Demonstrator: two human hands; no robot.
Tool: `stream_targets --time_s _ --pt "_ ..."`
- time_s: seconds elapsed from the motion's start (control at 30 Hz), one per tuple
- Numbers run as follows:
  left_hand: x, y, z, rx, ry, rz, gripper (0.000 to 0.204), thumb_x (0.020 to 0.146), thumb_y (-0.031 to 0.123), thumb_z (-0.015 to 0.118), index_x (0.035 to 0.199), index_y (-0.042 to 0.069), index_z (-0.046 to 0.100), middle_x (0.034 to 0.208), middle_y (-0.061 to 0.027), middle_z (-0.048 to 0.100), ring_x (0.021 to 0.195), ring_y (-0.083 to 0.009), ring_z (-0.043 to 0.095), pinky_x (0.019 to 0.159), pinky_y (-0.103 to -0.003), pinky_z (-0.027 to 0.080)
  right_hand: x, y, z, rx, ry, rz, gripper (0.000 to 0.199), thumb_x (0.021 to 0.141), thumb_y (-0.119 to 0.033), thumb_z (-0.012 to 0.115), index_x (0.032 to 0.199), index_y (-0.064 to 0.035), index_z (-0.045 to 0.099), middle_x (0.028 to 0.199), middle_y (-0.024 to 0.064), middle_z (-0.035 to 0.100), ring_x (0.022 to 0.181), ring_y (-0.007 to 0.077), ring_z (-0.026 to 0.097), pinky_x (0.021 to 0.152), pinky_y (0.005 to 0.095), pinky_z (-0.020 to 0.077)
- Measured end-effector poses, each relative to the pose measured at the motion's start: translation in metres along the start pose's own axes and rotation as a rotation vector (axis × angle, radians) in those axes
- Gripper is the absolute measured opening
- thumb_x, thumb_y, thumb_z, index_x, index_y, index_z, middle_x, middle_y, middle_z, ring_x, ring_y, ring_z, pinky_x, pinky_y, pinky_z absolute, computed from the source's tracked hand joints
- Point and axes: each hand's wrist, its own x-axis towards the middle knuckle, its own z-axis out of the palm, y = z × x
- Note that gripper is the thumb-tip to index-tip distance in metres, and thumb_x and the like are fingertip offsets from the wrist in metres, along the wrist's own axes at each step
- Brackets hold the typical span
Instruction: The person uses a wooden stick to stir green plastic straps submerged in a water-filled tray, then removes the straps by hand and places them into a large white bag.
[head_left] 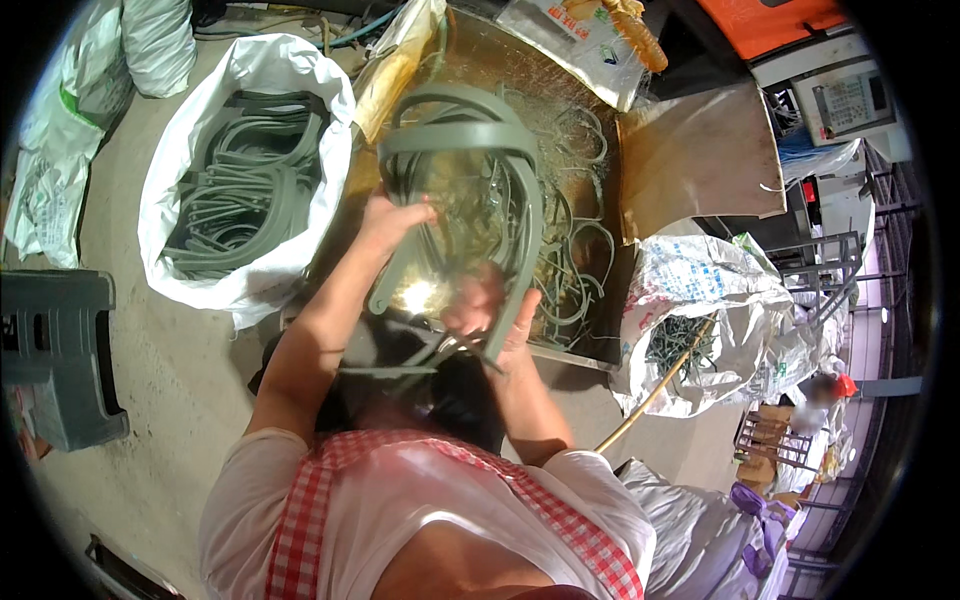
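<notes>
A looped bundle of grey-green flexible strips arches up in front of me, over a metal tray. My left hand is closed round the bundle's left side, thumb across it. My right hand is at the lower right end of the bundle, where a strip passes between the blurred fingers and the thumb. Motion smears those fingers, so their grip cannot be made out. Thin curled strips lie in the wet, brownish tray beneath and to the right of the bundle.
At left stands an open white sack full of similar grey-green strips. A dark grey plastic stool or crate is farther left. On the right, another sack holds thin scraps, with a stick leaning from it. A brownish panel flanks the tray.
</notes>
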Motion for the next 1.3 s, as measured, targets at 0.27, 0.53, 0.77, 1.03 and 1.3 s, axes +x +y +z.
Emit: stream_targets --time_s 0.27,0.53,0.77,1.03,1.3 --pt "0.004 0.017 -0.013 -0.007 0.06 0.135 0.023 0.067 -0.009 0.06 0.087 0.002 0.053 0.072 -0.0066 0.056 0.058 -0.0172 0.058 0.055 -0.029 0.049 -0.022 -0.018 -0.006 -0.366 0.259 0.165 0.047 0.073 -0.053 0.067 0.086 -0.0137 0.044 0.065 -0.0012 0.043 0.056 0.0154 0.045 0.052 0.0243 0.0382" --pt "0.007 0.017 -0.023 0.138 0.077 0.182 0.03 0.065 -0.009 0.06 0.09 0.004 0.049 0.077 -0.0057 0.053 0.062 -0.0164 0.056 0.057 -0.03 0.048 -0.018 -0.111 -0.01 -0.932 0.096 0.705 0.047 0.077 -0.053 0.062 0.082 -0.0077 0.049 0.063 0.0005 0.043 0.052 0.0109 0.041 0.045 0.0231 0.0298" --pt "-0.007 0.014 -0.007 -0.254 -0.035 -0.039 0.036 0.069 -0.006 0.056 0.102 0.006 0.05 0.082 -0.006 0.052 0.064 -0.0204 0.057 0.061 -0.035 0.049 0.002 -0.052 -0.002 -0.233 0.197 0.363 0.034 0.074 -0.009 0.07 0.106 -0.0095 0.057 0.102 0.0067 0.059 0.08 0.0181 0.06 0.059 0.0274 0.0503" --pt "-0.008 0.017 -0.015 -0.45 -0.138 -0.175 0.051 0.075 0.002 0.055 0.124 0.007 0.041 0.091 -0.0077 0.055 0.077 -0.021 0.058 0.066 -0.032 0.049 -0.014 -0.065 -0.03 -0.169 0.115 0.137 0.039 0.08 -0.023 0.066 0.114 -0.0085 0.054 0.105 0.0056 0.059 0.091 0.017 0.058 0.071 0.0293 0.0497" --pt "0.003 -0.026 -0.017 -0.543 -0.294 -0.174 0.036 0.081 0.014 0.049 0.114 0.0 0.05 0.087 -0.0097 0.059 0.074 -0.02 0.059 0.068 -0.03 0.048 0.002 -0.022 0.029 0.354 -0.051 -0.308 0.04 0.08 -0.017 0.063 0.116 -0.0029 0.051 0.084 0.0 0.054 0.075 0.0122 0.051 0.079 0.0362 0.0437"
